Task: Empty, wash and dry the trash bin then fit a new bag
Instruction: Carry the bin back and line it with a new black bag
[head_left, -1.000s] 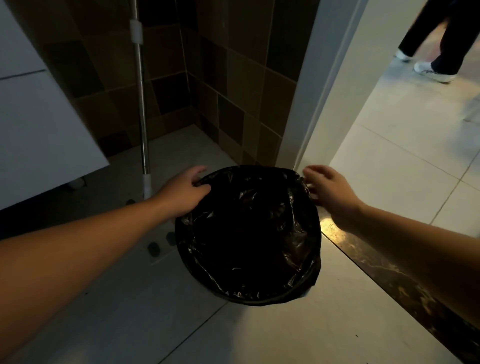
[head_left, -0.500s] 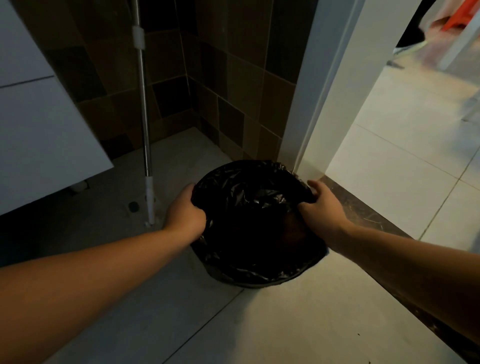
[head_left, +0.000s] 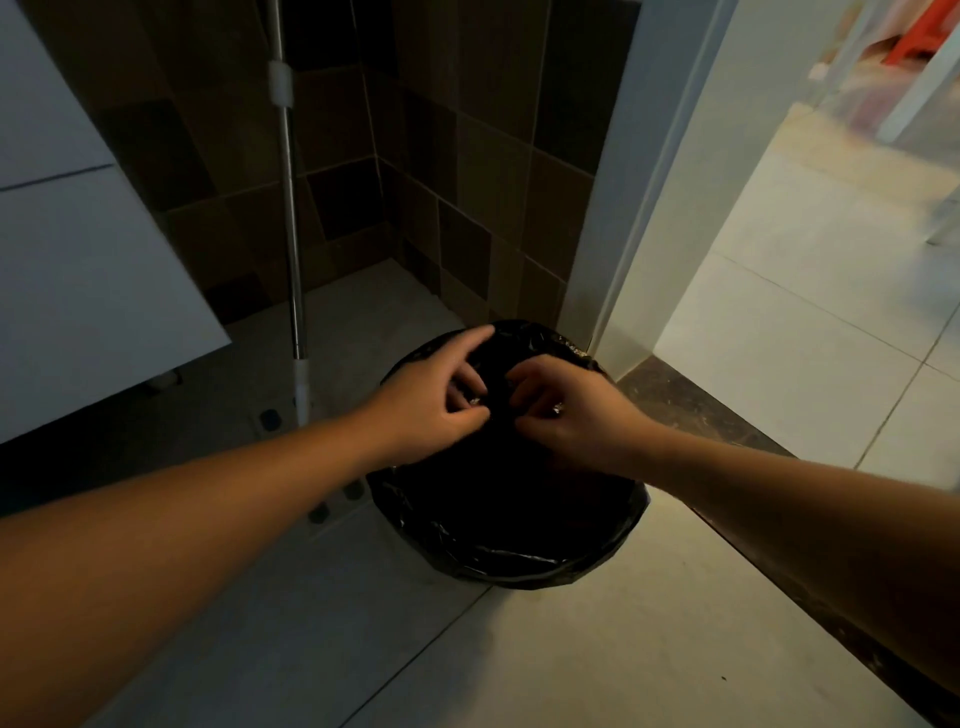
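Trash bin: the trash bin (head_left: 511, 564) stands on the floor (head_left: 597, 654), in the corner by the white door frame (head_left: 644, 208). Only its low front edge shows, and that is covered in black plastic.
Black bag: the old black bag (head_left: 519, 499) is in the bin. Its far edge is pulled up toward the middle. Its near edge is folded over the rim.
What is inside: too dark to see.
Task so far: it looks like the very start. The old bag is being bunched up so it can come out.
Left to do: lift the bag out, wash the bin, dry it, put in a new bag. No new bag shows here.
Left hand: the left hand (head_left: 431, 402) is over the middle of the bin. Its grip is curled, pinching a bit of the bag between thumb and fingers.
Right hand: the right hand (head_left: 576, 413) is just beside the left one, almost touching. Its grip is curled too, and it pinches the bag the same way.
Mop pole: a shiny mop pole (head_left: 288, 218) leans in the tiled corner, to the left of the bin.
Wall: dark brown wall tiles (head_left: 467, 156) are behind the bin.
Cabinet: a white cabinet (head_left: 78, 260) is on the far left.
Doorway: a bright tiled room is on the right.
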